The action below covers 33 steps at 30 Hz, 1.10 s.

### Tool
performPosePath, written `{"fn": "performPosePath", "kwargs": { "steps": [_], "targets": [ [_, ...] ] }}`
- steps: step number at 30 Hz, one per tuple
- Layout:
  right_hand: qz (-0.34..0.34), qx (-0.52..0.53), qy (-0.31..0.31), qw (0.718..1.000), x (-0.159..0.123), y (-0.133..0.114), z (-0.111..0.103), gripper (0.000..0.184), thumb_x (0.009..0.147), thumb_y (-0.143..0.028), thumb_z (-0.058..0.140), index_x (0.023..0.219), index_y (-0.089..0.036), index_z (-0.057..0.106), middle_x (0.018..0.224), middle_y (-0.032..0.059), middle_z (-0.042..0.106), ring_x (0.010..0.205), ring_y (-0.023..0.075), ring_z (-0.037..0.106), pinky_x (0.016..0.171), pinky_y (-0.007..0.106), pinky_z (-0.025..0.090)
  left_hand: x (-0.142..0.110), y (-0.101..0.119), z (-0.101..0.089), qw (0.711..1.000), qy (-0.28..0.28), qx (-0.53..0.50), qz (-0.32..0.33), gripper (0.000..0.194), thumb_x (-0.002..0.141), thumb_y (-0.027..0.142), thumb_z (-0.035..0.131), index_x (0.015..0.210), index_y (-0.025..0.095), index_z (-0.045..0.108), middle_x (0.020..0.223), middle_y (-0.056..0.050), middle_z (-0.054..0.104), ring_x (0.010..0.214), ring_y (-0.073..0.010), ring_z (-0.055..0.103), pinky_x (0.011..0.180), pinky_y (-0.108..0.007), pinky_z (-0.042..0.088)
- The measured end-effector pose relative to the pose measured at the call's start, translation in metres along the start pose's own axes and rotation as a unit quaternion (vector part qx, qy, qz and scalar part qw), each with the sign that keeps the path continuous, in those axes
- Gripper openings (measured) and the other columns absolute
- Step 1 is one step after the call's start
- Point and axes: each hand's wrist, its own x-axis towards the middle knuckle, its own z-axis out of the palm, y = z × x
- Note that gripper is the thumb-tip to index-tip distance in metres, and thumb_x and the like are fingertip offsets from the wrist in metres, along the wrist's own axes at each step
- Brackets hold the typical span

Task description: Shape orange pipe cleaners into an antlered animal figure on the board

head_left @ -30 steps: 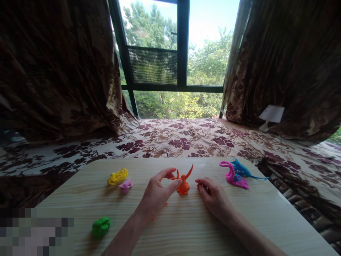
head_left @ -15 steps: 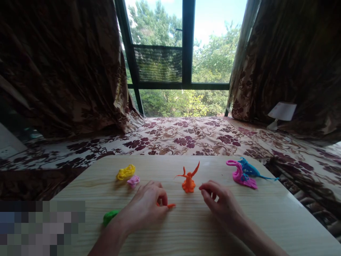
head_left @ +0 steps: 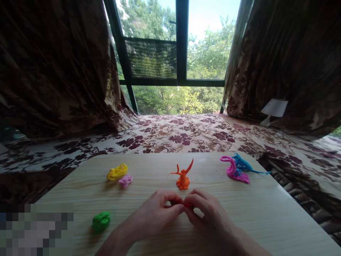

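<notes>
My left hand (head_left: 162, 211) and my right hand (head_left: 207, 209) meet low over the table's middle, fingertips pinched together. Between them shows a small bit of orange modelling clay (head_left: 188, 205), mostly hidden by the fingers. Just beyond stands an orange clay figure (head_left: 183, 180) with a flared, ruffled base and thin pointed strands rising from its top; neither hand appears to touch it. A green clay lump (head_left: 101, 222) lies to the left of my left forearm.
At the table's (head_left: 149, 167) back left lie a yellow clay piece (head_left: 117, 172) and a pale pink one (head_left: 125, 181). Back right are a magenta clay shape (head_left: 234, 172) and a blue one (head_left: 243, 164). A white lamp (head_left: 274, 107) stands farther off, beside the curtain.
My right hand has come left to meet my left hand, which moved slightly right with the orange clay piece. The green lump is now uncovered. The view has shifted a little.
</notes>
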Motion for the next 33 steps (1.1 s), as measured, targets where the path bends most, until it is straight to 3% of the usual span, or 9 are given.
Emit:
{"fn": "performPosePath", "kwargs": {
  "steps": [4, 9, 15, 19, 23, 27, 30, 33],
  "targets": [
    [0.009, 0.001, 0.005, 1.0, 0.001, -0.001, 0.0, 0.008, 0.08, -0.016, 0.048, 0.08, -0.019, 0.054, 0.074, -0.0009, 0.055, 0.066, 0.0093, 0.051, 0.062, 0.021, 0.038, 0.0, 0.0, 0.001, 0.999, -0.015, -0.037, -0.004, 0.028, 0.079, 0.035, 0.045, 0.083, 0.019, 0.068, 0.078, 0.002, 0.066, 0.073, -0.015, 0.054, 0.062, -0.021, 0.038],
    [0.067, -0.03, 0.036, 0.997, 0.006, 0.013, -0.01, 0.008, 0.077, -0.014, 0.05, 0.074, -0.019, 0.057, 0.071, -0.0008, 0.054, 0.064, 0.0103, 0.05, 0.06, 0.022, 0.037, -0.001, -0.006, 0.0, 0.999, -0.027, -0.015, -0.02, 0.028, 0.078, 0.037, 0.046, 0.078, 0.018, 0.067, 0.069, 0.003, 0.061, 0.067, -0.0135, 0.053, 0.056, -0.02, 0.036],
    [0.095, 0.066, 0.051, 0.992, 0.008, 0.021, -0.014, 0.013, 0.083, -0.024, 0.051, 0.082, -0.021, 0.063, 0.074, -0.0001, 0.057, 0.063, 0.0104, 0.052, 0.058, 0.021, 0.04, -0.001, -0.019, -0.006, 0.98, 0.099, 0.172, -0.027, 0.023, 0.075, 0.031, 0.047, 0.065, 0.023, 0.066, 0.07, 0.003, 0.06, 0.067, -0.0125, 0.054, 0.059, -0.021, 0.033],
    [0.087, 0.084, 0.048, 0.991, 0.006, 0.021, -0.009, 0.013, 0.082, -0.021, 0.052, 0.088, -0.022, 0.063, 0.076, -0.0008, 0.059, 0.063, 0.01, 0.054, 0.059, 0.021, 0.041, -0.003, -0.016, -0.006, 0.974, 0.095, 0.207, -0.004, 0.031, 0.08, 0.03, 0.04, 0.058, 0.023, 0.061, 0.071, 0.003, 0.056, 0.064, -0.0104, 0.052, 0.058, -0.02, 0.031],
    [0.081, -0.04, 0.028, 0.995, 0.005, 0.027, -0.022, 0.014, 0.082, -0.019, 0.052, 0.086, -0.023, 0.064, 0.083, 0.0006, 0.059, 0.075, 0.0129, 0.055, 0.068, 0.024, 0.042, -0.005, -0.01, -0.003, 0.978, 0.09, 0.186, 0.01, 0.024, 0.081, 0.027, 0.04, 0.07, 0.026, 0.062, 0.077, 0.005, 0.058, 0.072, -0.0108, 0.054, 0.064, -0.019, 0.033],
    [0.079, -0.181, -0.036, 0.98, 0.001, 0.028, -0.039, 0.021, 0.085, -0.023, 0.046, 0.078, -0.024, 0.066, 0.086, 0.0022, 0.06, 0.083, 0.0165, 0.054, 0.076, 0.029, 0.042, -0.006, -0.01, -0.002, 0.981, 0.093, 0.169, 0.012, 0.017, 0.079, 0.028, 0.045, 0.076, 0.029, 0.062, 0.079, 0.006, 0.059, 0.076, -0.0114, 0.055, 0.068, -0.019, 0.035],
    [0.078, -0.235, -0.074, 0.966, -0.006, 0.024, -0.038, 0.025, 0.087, -0.024, 0.04, 0.099, -0.024, 0.063, 0.106, 0.0046, 0.06, 0.098, 0.0195, 0.052, 0.087, 0.034, 0.04, -0.003, -0.014, -0.002, 0.979, 0.107, 0.173, 0.011, 0.021, 0.081, 0.028, 0.042, 0.077, 0.029, 0.062, 0.078, 0.006, 0.06, 0.073, -0.0112, 0.055, 0.065, -0.02, 0.035],
    [0.058, -0.264, -0.112, 0.956, -0.016, 0.019, -0.03, 0.039, 0.089, -0.027, 0.035, 0.126, -0.02, 0.045, 0.133, 0.0065, 0.044, 0.121, 0.0217, 0.038, 0.101, 0.038, 0.03, 0.002, -0.021, -0.003, 0.975, 0.127, 0.181, 0.016, 0.024, 0.083, 0.028, 0.04, 0.075, 0.029, 0.063, 0.075, 0.005, 0.059, 0.072, -0.0115, 0.054, 0.066, -0.021, 0.035]
  ]
}}
